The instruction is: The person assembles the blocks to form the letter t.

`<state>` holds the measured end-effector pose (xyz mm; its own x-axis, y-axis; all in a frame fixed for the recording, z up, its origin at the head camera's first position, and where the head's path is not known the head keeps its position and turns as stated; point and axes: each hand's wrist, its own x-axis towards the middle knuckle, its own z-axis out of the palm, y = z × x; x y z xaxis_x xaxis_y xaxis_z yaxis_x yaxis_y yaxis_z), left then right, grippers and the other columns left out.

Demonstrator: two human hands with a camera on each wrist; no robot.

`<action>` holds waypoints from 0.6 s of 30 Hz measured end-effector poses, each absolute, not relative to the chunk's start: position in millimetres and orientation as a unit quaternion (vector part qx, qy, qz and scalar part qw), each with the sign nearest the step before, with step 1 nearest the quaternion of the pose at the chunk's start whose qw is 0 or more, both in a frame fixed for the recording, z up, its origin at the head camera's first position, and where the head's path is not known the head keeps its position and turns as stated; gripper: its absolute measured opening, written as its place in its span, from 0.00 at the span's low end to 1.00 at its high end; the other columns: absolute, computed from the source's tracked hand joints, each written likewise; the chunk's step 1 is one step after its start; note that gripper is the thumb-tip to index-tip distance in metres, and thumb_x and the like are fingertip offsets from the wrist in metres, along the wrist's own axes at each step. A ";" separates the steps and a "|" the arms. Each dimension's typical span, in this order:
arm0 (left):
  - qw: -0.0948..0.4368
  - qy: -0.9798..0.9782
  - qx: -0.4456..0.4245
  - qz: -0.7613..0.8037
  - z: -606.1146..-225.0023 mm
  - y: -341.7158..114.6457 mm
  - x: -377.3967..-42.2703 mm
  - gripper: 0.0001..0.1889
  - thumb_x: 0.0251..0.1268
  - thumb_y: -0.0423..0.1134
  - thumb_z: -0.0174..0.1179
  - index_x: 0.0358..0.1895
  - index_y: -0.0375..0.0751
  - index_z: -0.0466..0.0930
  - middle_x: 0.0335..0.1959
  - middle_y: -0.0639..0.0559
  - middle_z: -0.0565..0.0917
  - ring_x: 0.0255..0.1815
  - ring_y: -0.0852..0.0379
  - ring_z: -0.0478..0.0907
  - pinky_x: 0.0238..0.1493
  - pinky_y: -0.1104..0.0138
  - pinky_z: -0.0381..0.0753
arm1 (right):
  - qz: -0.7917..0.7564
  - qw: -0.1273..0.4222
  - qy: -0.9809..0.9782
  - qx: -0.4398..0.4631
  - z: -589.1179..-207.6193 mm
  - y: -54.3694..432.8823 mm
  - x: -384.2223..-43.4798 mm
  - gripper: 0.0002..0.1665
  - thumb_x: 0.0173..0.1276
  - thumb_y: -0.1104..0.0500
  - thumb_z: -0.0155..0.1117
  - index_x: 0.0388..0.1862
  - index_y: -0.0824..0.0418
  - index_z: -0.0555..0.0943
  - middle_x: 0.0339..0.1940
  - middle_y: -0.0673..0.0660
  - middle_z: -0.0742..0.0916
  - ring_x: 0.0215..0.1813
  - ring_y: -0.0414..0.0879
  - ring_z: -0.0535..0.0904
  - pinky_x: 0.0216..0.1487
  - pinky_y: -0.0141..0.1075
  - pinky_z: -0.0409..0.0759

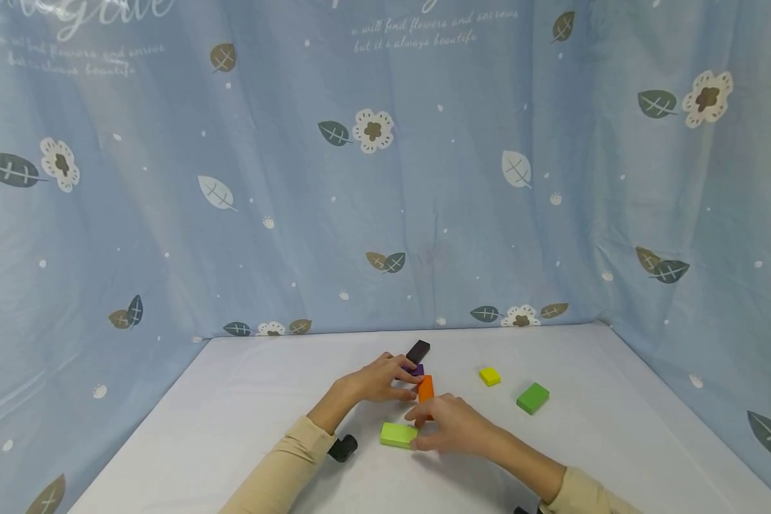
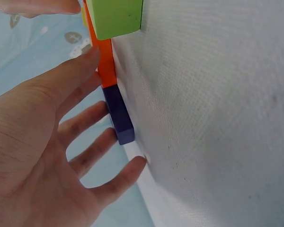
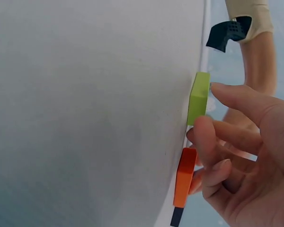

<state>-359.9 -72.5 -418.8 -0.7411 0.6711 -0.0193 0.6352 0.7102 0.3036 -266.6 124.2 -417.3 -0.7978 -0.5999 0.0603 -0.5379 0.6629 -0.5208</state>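
In the head view my left hand [image 1: 380, 378] reaches over a purple block [image 1: 417, 370] and an orange block [image 1: 426, 387]. The left wrist view has its fingers spread and nearly straight, fingertips at the sides of the purple block [image 2: 117, 113] and orange block [image 2: 105, 64], which lie end to end. My right hand [image 1: 456, 425] is at the right end of a light green block [image 1: 397, 435]. Thumb and forefinger stand apart near that light green block [image 3: 199, 99] in the right wrist view; whether they touch it is hard to tell. Other right fingers bend near the orange block [image 3: 184, 177].
A black block [image 1: 418, 351] lies beyond the purple one. To the right are a yellow block [image 1: 490, 376] and a green block [image 1: 532, 398]. A white cloth [image 1: 263, 400] covers the table; a blue patterned curtain [image 1: 283, 228] hangs behind and at both sides.
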 end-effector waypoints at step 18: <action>0.067 0.918 0.358 0.154 -416.9 -72.8 -357.2 0.23 0.64 0.54 0.63 0.62 0.55 0.80 0.68 0.54 0.73 0.60 0.55 0.66 0.61 0.60 0.72 | -0.229 0.051 0.913 -0.333 -420.1 117.4 -271.1 0.20 0.57 0.49 0.75 0.48 0.52 0.87 0.38 0.41 0.89 0.38 0.32 0.79 0.44 0.35 0.74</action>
<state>-357.2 -72.8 -416.9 -0.7342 0.6788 -0.0122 0.6378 0.6957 0.3304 -271.1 117.4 -420.1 -0.7736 -0.6310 0.0584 -0.5840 0.6740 -0.4523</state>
